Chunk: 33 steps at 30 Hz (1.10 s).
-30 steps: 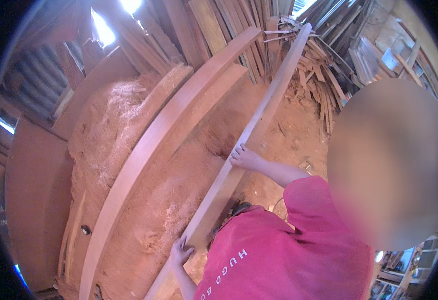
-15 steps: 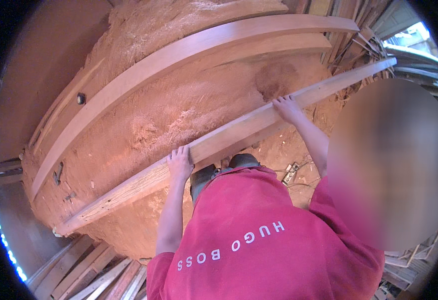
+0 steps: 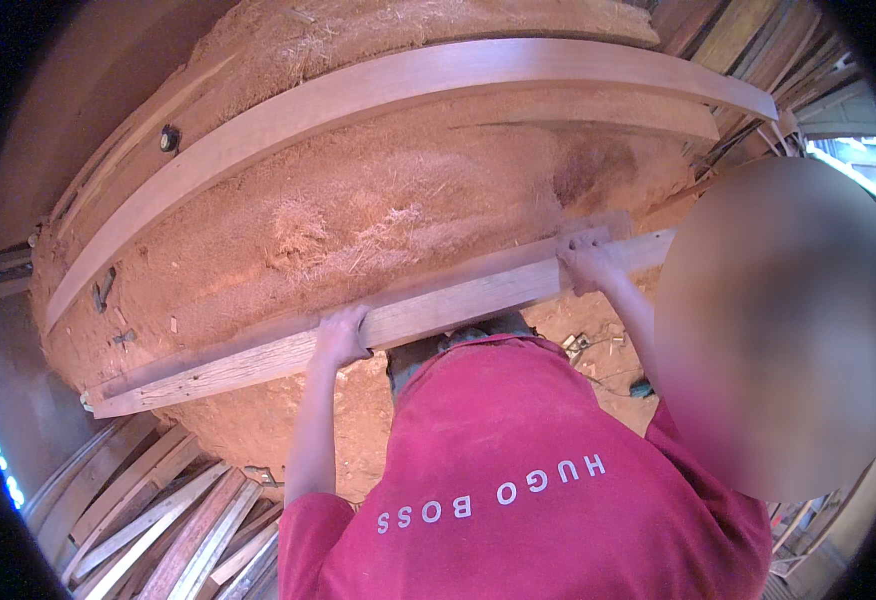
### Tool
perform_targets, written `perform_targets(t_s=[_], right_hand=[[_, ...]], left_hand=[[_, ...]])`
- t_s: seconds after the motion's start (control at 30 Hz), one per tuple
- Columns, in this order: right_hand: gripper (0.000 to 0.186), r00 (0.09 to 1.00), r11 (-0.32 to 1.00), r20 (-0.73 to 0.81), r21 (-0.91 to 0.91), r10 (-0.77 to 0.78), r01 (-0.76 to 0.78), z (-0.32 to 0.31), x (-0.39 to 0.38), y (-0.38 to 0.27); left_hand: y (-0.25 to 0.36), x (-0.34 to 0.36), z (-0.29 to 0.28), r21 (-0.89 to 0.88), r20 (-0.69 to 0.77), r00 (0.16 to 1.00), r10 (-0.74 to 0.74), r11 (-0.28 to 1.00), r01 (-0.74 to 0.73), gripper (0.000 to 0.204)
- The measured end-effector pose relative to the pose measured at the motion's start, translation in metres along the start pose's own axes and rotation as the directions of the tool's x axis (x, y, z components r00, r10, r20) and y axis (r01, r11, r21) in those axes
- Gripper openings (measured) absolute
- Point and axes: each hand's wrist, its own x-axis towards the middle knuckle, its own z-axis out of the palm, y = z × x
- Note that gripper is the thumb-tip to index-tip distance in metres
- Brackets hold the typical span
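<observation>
My left hand (image 3: 341,335) grips a long straight wooden plank (image 3: 458,305) left of its middle, fingers bent over it. My right hand (image 3: 585,260) holds the same plank farther right, fingers curled on its upper edge. The plank has a cracked, holed face toward the left and lies crosswise before me along the near edge of a sawdust-covered bench (image 3: 258,260); its upper part is motion-smeared. Beyond it a long, smooth, curved board (image 3: 408,75) arches across the bench, beside a second pale piece (image 3: 638,110). The plank's right end is hidden behind a blurred oval.
Piles of offcuts (image 3: 188,510) lie at lower left, more stacked boards (image 3: 738,40) at upper right. On the bench are a small round dark object (image 3: 168,138) and metal tools (image 3: 106,290). A power strip with cords (image 3: 578,348) lies on the dusty floor below.
My view has swung round, so the boards now run more crosswise. Since half a second ago the plank's right end has come down nearer me, with both hands still on it.
</observation>
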Motion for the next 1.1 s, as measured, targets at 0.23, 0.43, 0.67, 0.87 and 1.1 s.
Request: perform_targets(t_s=[0.23, 0.43, 0.67, 0.87, 1.1], right_hand=[[0.102, 0.943, 0.987, -0.333, 0.148, -0.014, 0.067, 0.002, -0.021, 0.018], [0.106, 0.901, 0.997, -0.434, -0.055, 0.021, -0.050, 0.024, -0.046, -0.004], [0.105, 0.759, 0.975, -0.644, -0.096, 0.093, -0.201, 0.056, -0.010, -0.006], [0.101, 0.905, 0.991, -0.423, -0.103, 0.040, -0.092, 0.014, 0.006, -0.004], [0.101, 0.939, 0.979, -0.341, -0.172, 0.045, -0.110, 0.005, 0.010, -0.008]], left_hand=[[-0.015, 0.033, -0.019, -0.045, 0.056, 0.998, 0.006, 0.999, -0.003, 0.087], [-0.024, 0.050, -0.017, 0.025, 0.119, 0.993, -0.001, 1.000, -0.001, 0.093], [0.014, 0.011, 0.008, 0.223, -0.182, 0.982, -0.050, 0.971, 0.091, 0.122], [0.040, -0.002, 0.005, 0.334, -0.299, 0.951, -0.077, 0.925, 0.179, 0.118], [0.014, 0.015, 0.045, 0.331, -0.503, 0.863, -0.051, 0.911, 0.247, 0.099]])
